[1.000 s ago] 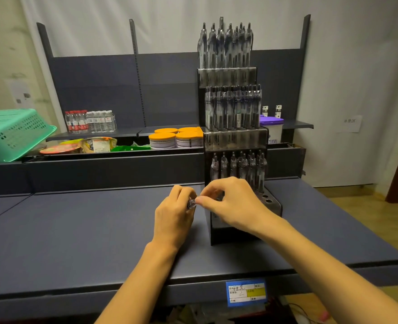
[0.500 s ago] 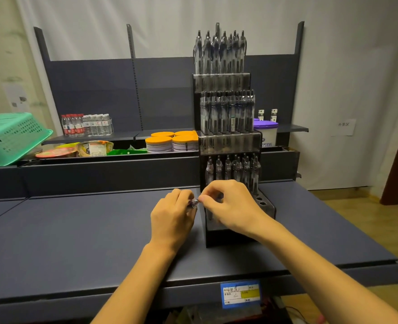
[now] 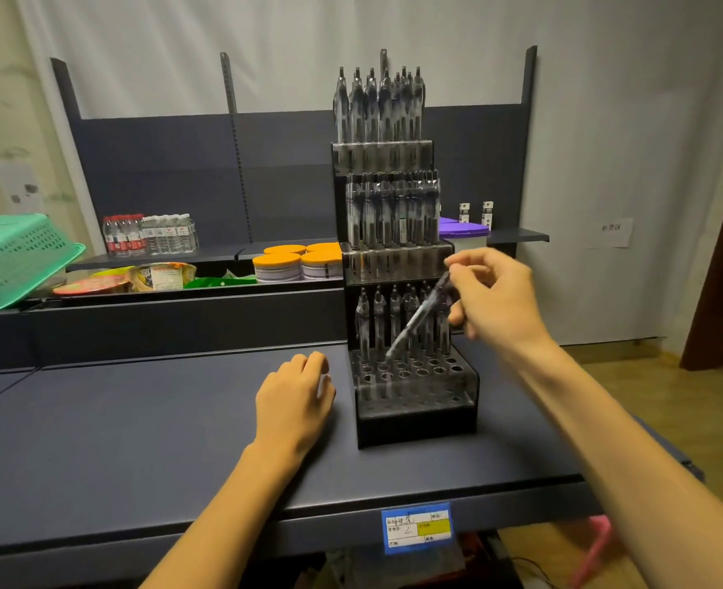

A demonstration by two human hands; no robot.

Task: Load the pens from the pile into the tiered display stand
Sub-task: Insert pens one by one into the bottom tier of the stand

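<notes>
The black tiered display stand (image 3: 415, 412) stands on the dark table (image 3: 139, 418). Clear pens fill its top tier (image 3: 379, 104) and middle tier (image 3: 394, 210), and a row of pens (image 3: 377, 320) stands at the back of the lowest tier, with open holes in front. My right hand (image 3: 495, 299) pinches one clear pen (image 3: 419, 320) by its upper end. That pen is tilted, its tip just above the holes at the lower tier's left. My left hand (image 3: 292, 401) rests on the table left of the stand, fingers curled; a pale clear pen end shows at its fingertips.
A green basket (image 3: 15, 257) sits at the far left. Water bottles (image 3: 147, 233), orange-lidded tubs (image 3: 296, 261) and food packs line the rear shelf. A purple-lidded box (image 3: 464, 229) stands behind the stand. A blue-yellow price label (image 3: 417, 527) hangs on the table's front edge.
My right hand has drawn one pen away from my left hand and lifted it up and right, over the stand's lowest tier. My left hand stayed on the table.
</notes>
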